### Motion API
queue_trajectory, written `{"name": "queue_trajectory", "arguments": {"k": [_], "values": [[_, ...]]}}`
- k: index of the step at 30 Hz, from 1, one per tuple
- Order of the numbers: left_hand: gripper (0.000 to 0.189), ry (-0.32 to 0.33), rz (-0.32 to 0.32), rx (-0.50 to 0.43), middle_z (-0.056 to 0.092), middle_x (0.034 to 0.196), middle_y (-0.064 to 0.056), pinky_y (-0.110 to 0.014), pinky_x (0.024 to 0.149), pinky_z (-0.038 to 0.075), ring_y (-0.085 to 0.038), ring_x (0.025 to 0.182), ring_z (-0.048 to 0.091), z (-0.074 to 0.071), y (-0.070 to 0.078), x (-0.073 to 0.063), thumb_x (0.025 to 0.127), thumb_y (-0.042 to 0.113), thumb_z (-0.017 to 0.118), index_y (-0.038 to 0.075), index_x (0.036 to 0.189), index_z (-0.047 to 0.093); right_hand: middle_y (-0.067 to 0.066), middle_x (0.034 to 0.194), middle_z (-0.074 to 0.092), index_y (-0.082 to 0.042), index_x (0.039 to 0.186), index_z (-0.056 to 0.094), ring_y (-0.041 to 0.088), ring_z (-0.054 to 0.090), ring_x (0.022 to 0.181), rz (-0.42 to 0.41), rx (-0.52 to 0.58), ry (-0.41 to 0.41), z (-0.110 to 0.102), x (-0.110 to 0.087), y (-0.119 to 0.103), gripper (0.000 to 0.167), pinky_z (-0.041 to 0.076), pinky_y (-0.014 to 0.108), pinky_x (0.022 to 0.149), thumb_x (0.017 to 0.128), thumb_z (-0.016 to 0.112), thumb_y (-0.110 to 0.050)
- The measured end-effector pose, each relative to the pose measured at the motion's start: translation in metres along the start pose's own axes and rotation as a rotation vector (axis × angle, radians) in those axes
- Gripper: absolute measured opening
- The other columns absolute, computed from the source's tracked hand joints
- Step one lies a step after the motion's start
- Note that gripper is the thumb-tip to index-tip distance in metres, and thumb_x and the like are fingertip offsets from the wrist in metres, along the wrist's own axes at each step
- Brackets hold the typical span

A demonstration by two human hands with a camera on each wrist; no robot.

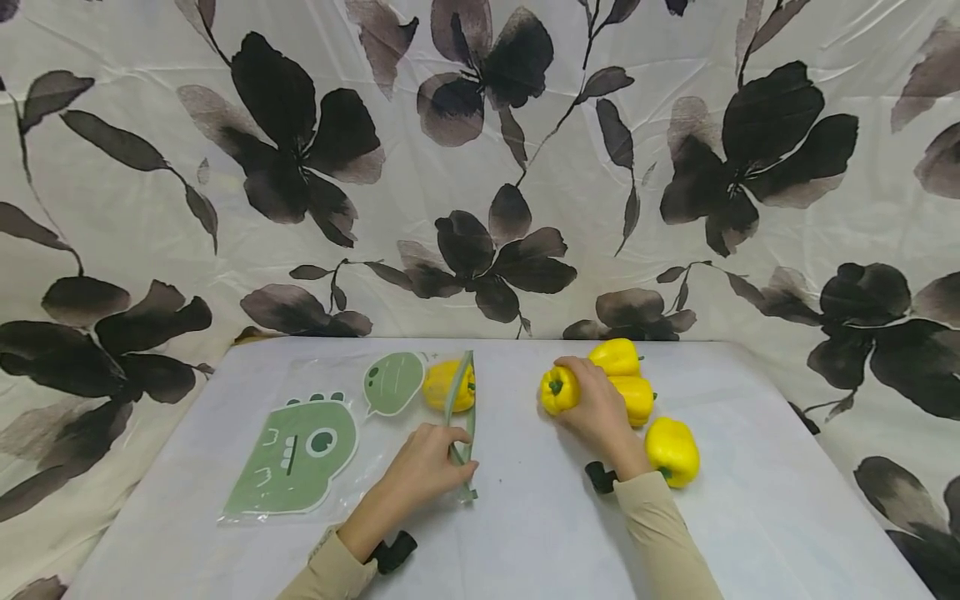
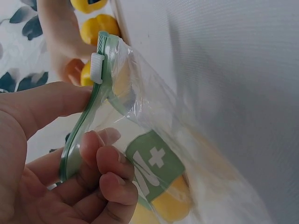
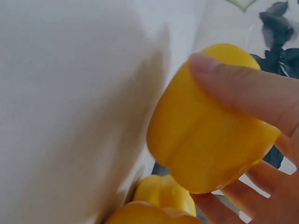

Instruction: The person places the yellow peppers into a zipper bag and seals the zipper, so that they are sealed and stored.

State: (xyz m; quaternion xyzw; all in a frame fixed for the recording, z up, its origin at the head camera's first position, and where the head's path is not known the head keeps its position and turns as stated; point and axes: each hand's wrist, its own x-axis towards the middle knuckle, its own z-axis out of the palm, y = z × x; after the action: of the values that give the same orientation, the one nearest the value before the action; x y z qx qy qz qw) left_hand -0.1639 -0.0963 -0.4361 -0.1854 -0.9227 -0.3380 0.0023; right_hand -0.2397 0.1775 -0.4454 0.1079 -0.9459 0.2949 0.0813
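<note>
My left hand (image 1: 427, 462) pinches the green zip edge of a clear zip bag (image 1: 300, 521) near its mouth. The bag lies flat with a green dinosaur print, and one yellow bell pepper (image 1: 441, 385) sits inside by the opening. In the left wrist view, a white slider (image 2: 96, 68) rides on the green zip strip (image 2: 79, 128). My right hand (image 1: 600, 408) grips another yellow bell pepper (image 3: 210, 130), thumb on one side and fingers round the other. In the right wrist view this pepper stands off from the white tabletop, with its shadow beside it.
Behind and beside my right hand are two more yellow peppers, a back one (image 1: 615, 357) and a middle one (image 1: 633, 400). A further pepper (image 1: 672, 452) lies close to my right forearm. A floral cloth (image 1: 480, 183) hangs behind the white table (image 1: 525, 542).
</note>
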Motion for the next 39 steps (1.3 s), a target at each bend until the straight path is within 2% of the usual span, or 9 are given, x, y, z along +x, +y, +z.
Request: {"name": "queue_trajectory", "arguments": {"k": [4,11,16,21,24,26,28,33,39], "values": [[0.03,0.0,0.001,0.0,0.052,0.058,0.007,-0.021,0.043,0.036,-0.004,0.046,0.044,0.001,0.0,0.0,0.078,0.013,0.08,-0.002,0.102,0.073,0.006,0.137,0.055,-0.017,0.137,0.05,0.029,0.05,0.125,0.043,0.134,0.018,-0.005,0.0,-0.005,0.079,0.037,0.052,0.106,0.068,0.087,-0.006],[0.03,-0.011,-0.005,-0.001,0.052,0.058,0.006,-0.021,0.043,0.036,-0.005,0.047,0.044,0.0,0.001,0.0,0.078,0.013,0.08,-0.003,0.103,0.073,0.011,0.138,0.051,-0.011,0.139,0.046,0.032,0.049,0.125,0.022,0.449,0.054,-0.006,0.004,-0.011,0.084,0.043,0.052,0.102,0.067,0.09,-0.003],[0.03,-0.017,-0.004,-0.004,0.053,0.06,0.006,-0.021,0.043,0.037,-0.005,0.047,0.045,0.0,0.0,0.001,0.078,0.013,0.08,-0.003,0.103,0.073,0.01,0.141,0.046,-0.012,0.143,0.044,0.035,0.052,0.118,0.045,0.684,0.001,-0.002,0.002,-0.019,0.082,0.046,0.047,0.096,0.073,0.086,-0.006],[0.031,-0.007,0.0,-0.003,0.055,0.061,0.005,-0.021,0.043,0.038,-0.005,0.047,0.045,0.001,-0.001,0.001,0.078,0.013,0.08,-0.003,0.103,0.073,0.01,0.141,0.043,-0.01,0.14,0.041,0.031,0.049,0.119,0.059,0.88,-0.08,0.007,-0.001,-0.031,0.076,0.042,0.039,0.099,0.076,0.082,-0.002],[0.03,0.003,0.008,-0.003,0.058,0.063,0.003,-0.021,0.043,0.039,-0.006,0.048,0.046,0.001,-0.001,0.001,0.077,0.012,0.081,-0.003,0.102,0.073,0.011,0.141,0.041,-0.01,0.139,0.039,0.03,0.047,0.122,0.059,0.983,-0.142,0.017,-0.002,-0.039,0.075,0.04,0.041,0.102,0.077,0.079,0.002],[0.028,0.009,0.019,-0.005,0.059,0.064,0.003,-0.021,0.044,0.04,-0.006,0.049,0.047,0.001,-0.001,0.001,0.077,0.012,0.081,-0.002,0.1,0.074,0.01,0.141,0.042,-0.011,0.138,0.039,0.029,0.047,0.123,0.054,1.014,-0.18,0.025,-0.003,-0.043,0.074,0.039,0.045,0.105,0.078,0.079,0.003],[0.024,0.017,0.035,-0.002,0.061,0.065,0.003,-0.022,0.044,0.041,-0.005,0.049,0.048,0.001,-0.002,0.001,0.076,0.012,0.081,-0.001,0.096,0.075,0.009,0.142,0.045,-0.012,0.137,0.04,0.029,0.046,0.126,0.037,1.004,-0.214,0.032,-0.005,-0.047,0.073,0.033,0.051,0.109,0.077,0.08,0.003],[0.012,0.021,0.072,0.005,0.064,0.066,0.004,-0.021,0.047,0.043,-0.003,0.051,0.048,0.001,-0.002,0.001,0.076,0.011,0.08,0.003,0.085,0.076,0.005,0.137,0.056,-0.016,0.137,0.044,0.024,0.046,0.129,0.02,0.922,-0.31,0.047,-0.009,-0.053,0.074,0.021,0.056,0.113,0.076,0.084,-0.006],[0.011,0.002,0.071,0.004,0.061,0.064,0.006,-0.021,0.047,0.042,-0.004,0.051,0.047,0.0,-0.001,0.0,0.078,0.012,0.079,0.004,0.084,0.078,0.011,0.139,0.054,-0.013,0.139,0.038,0.03,0.051,0.124,0.041,0.944,-0.404,0.058,-0.014,-0.058,0.074,0.031,0.052,0.108,0.079,0.08,-0.004]]}}
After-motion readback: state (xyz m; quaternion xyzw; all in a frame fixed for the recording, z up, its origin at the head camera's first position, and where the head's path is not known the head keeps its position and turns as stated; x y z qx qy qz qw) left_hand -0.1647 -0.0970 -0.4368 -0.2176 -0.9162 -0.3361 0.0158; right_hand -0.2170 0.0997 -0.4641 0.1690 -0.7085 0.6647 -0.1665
